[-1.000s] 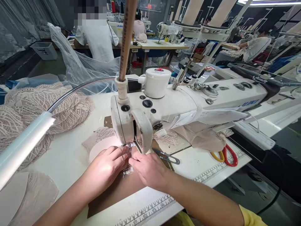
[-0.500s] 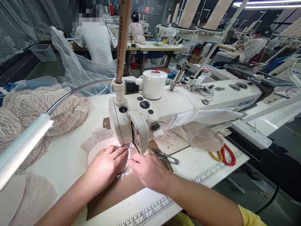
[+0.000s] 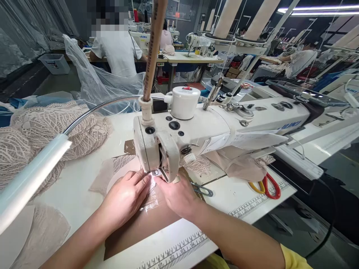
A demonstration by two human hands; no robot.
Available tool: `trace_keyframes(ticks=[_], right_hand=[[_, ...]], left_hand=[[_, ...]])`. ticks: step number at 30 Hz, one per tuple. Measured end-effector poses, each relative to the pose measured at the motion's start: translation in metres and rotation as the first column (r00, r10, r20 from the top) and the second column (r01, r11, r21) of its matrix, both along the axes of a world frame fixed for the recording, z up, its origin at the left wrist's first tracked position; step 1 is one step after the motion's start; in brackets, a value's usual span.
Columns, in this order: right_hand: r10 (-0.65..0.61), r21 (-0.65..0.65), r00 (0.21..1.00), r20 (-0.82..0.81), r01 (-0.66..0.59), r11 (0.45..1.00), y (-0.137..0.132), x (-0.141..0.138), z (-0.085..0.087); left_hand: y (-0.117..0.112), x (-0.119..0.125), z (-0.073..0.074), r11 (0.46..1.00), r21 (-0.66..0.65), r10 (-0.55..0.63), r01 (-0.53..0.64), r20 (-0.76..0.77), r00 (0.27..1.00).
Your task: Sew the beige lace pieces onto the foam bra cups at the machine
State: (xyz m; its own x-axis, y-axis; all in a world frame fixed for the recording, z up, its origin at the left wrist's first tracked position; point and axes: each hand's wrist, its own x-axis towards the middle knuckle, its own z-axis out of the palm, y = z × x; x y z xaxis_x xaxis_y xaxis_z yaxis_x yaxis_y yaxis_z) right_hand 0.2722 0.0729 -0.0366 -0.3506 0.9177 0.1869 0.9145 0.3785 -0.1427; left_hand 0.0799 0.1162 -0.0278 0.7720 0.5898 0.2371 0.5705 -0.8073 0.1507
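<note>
Where one machine (image 3: 193, 130) stands, two hands (image 3: 126, 192) (image 3: 179, 194) rest.

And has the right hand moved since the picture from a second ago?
Yes: the right hand has shifted slightly forward, farther in beneath the sewing machine head.

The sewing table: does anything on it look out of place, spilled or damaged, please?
Nothing looks spilled or plainly damaged. Only the scissors, beyond the right hand toward the table's right edge, look slightly odd: one handle is red, the other yellow, and crumpled beige cloth hides the blades.
</note>
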Motion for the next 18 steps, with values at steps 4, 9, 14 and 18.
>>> trace_keyframes(ticks=[4, 9, 14, 18], right_hand=[[-0.051, 0.000, 0.998, -0.048, 0.051, 0.999, -0.001, 0.003, 0.000], [0.038, 0.001, 0.995, -0.090, -0.038, 0.999, -0.004, 0.005, 0.003], [0.144, -0.066, 0.987, -0.065, -0.148, 0.987, -0.006, 0.005, 0.003], [0.146, -0.099, 0.989, -0.031, -0.148, 0.984, -0.007, 0.006, 0.002]], left_hand=[[-0.008, -0.008, 0.002, 0.997, -0.067, -0.038, 0.039, 0.019, 0.999], [-0.014, -0.008, 0.004, 0.986, -0.121, -0.111, 0.115, 0.039, 0.993], [-0.011, -0.005, 0.000, 0.984, -0.078, -0.163, 0.162, 0.000, 0.987], [-0.008, -0.006, -0.009, 0.991, -0.025, -0.131, 0.130, -0.082, 0.988]])
